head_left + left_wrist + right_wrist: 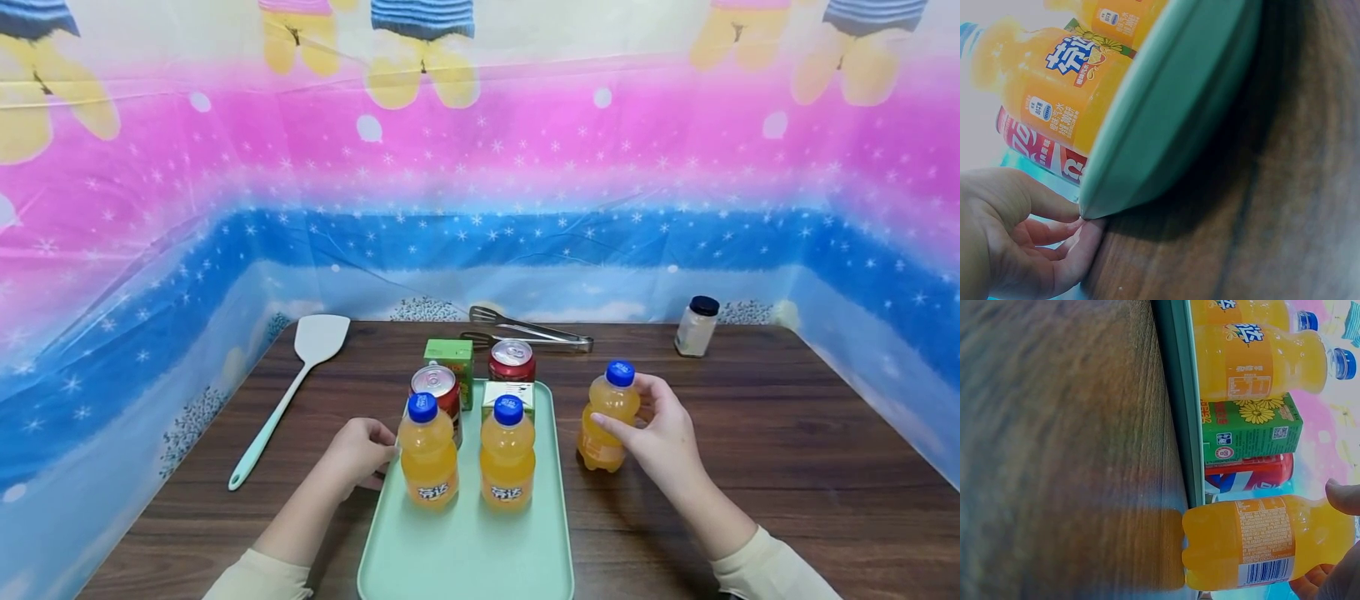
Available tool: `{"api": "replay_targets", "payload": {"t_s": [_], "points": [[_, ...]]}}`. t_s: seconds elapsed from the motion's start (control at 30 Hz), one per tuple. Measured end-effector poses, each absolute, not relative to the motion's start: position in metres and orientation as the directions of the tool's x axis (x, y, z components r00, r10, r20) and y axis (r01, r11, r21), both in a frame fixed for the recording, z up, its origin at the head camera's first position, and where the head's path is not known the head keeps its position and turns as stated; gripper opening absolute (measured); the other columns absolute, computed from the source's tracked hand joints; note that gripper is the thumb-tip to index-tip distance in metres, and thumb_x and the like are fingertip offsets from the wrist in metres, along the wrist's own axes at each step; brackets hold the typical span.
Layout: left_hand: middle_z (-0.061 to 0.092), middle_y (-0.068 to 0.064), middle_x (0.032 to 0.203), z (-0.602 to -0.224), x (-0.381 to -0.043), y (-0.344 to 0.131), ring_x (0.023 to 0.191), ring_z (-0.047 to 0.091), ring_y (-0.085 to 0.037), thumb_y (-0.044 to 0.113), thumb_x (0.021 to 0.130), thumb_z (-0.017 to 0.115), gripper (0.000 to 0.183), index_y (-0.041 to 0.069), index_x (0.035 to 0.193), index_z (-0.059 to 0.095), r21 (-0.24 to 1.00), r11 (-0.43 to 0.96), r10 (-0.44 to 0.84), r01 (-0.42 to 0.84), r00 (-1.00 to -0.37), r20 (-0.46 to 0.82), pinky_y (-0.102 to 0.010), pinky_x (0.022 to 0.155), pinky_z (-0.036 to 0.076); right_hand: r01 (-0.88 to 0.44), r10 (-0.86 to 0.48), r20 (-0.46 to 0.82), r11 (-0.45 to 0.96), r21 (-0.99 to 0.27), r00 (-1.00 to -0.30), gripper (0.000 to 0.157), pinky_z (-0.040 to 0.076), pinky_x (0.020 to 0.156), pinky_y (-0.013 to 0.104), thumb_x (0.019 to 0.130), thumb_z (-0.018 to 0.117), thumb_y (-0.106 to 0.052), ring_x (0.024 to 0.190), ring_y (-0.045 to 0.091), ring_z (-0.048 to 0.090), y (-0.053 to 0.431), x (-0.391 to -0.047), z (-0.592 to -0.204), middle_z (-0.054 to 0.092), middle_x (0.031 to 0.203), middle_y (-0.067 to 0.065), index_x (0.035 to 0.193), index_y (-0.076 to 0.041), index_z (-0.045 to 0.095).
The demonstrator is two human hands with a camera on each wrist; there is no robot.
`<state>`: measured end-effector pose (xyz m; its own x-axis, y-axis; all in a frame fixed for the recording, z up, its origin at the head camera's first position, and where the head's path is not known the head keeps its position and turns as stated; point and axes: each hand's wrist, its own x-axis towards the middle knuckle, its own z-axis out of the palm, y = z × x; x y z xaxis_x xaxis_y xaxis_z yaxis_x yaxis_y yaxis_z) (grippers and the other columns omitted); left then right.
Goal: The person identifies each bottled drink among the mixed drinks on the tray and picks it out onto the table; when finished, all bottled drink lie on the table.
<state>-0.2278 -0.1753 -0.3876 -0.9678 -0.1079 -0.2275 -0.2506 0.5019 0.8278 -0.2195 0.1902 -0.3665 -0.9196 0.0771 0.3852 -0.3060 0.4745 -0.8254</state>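
Orange drink fills the held bottle (609, 404), which is roughly upright beyond the right edge of the pale green tray (465, 558), near the rim but apart from it. The right hand (666, 429) has its thumb across the bottle's front and its fingers curled round the other side, spread only as wide as the plastic; whether the base rests on the table (787, 417) or hovers just above it cannot be told. The left hand (362, 454) pinches the tray's left rim, thumb and fingertips nearly meeting. That pinch should steady the tray without tipping it, since the left front bottle (429, 462) and the right front bottle (507, 462) stand tall on it, with the nearer red can (437, 379) just behind the left one. Thin-looking plastic probably calls for a light but sure hold below the blue cap (620, 373), without squeezing. Any move across the rim would best go upright, base lifted clear and kept away from the right front bottle; any setting down should finish with the whole base flat before the fingers loosen.
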Motion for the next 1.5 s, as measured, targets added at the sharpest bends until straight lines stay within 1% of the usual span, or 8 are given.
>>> {"api": "replay_targets", "payload": {"t_s": [0.37, 0.87, 1.2, 1.5], "points": [[0.057, -0.015, 0.087, -0.389, -0.227, -0.175, 0.072, 0.060, -0.025, 0.000, 0.087, 0.060, 0.007, -0.004, 0.092, 0.059, 0.828, 0.501, -0.104, -0.251, -0.968, -0.230, -0.038, 0.057, 0.057, -0.270, 0.076, 0.344, 0.471, -0.840, -0.936, 0.063, 0.045, 0.093, 0.048, 0.076, 0.079, -0.024, 0.110, 0.029, 0.052, 0.190, -0.218, -0.365, 0.053, 0.117, 0.013, 0.124, -0.003, 0.045], [0.057, -0.015, 0.087, -0.391, -0.227, -0.175, 0.072, 0.060, -0.025, 0.001, 0.087, 0.060, 0.008, -0.004, 0.093, 0.059, 0.828, 0.502, -0.104, -0.248, -0.968, -0.227, -0.038, 0.057, 0.057, -0.294, 0.066, 0.378, 0.512, -0.807, -0.923, 0.063, 0.044, 0.095, 0.047, 0.075, 0.080, -0.020, 0.110, 0.030, 0.052, 0.192, -0.219, -0.364, 0.053, 0.117, 0.014, 0.124, -0.002, 0.045], [0.056, -0.016, 0.087, -0.390, -0.228, -0.174, 0.072, 0.060, -0.024, 0.000, 0.087, 0.059, 0.007, -0.005, 0.092, 0.059, 0.833, 0.501, -0.098, -0.237, -0.971, -0.217, -0.037, 0.057, 0.057, -0.293, 0.055, 0.363, 0.482, -0.826, -0.930, 0.065, 0.043, 0.096, 0.046, 0.076, 0.079, -0.026, 0.111, 0.029, 0.052, 0.194, -0.218, -0.360, 0.054, 0.119, 0.014, 0.126, -0.002, 0.045], [0.056, -0.016, 0.088, -0.391, -0.230, -0.175, 0.073, 0.060, -0.025, 0.000, 0.087, 0.059, 0.008, -0.005, 0.093, 0.059, 0.835, 0.492, -0.101, -0.247, -0.969, -0.227, -0.038, 0.057, 0.057, -0.313, 0.053, 0.384, 0.482, -0.818, -0.922, 0.066, 0.041, 0.098, 0.047, 0.076, 0.078, -0.027, 0.115, 0.030, 0.051, 0.194, -0.218, -0.356, 0.052, 0.124, 0.015, 0.128, -0.002, 0.044]]}}
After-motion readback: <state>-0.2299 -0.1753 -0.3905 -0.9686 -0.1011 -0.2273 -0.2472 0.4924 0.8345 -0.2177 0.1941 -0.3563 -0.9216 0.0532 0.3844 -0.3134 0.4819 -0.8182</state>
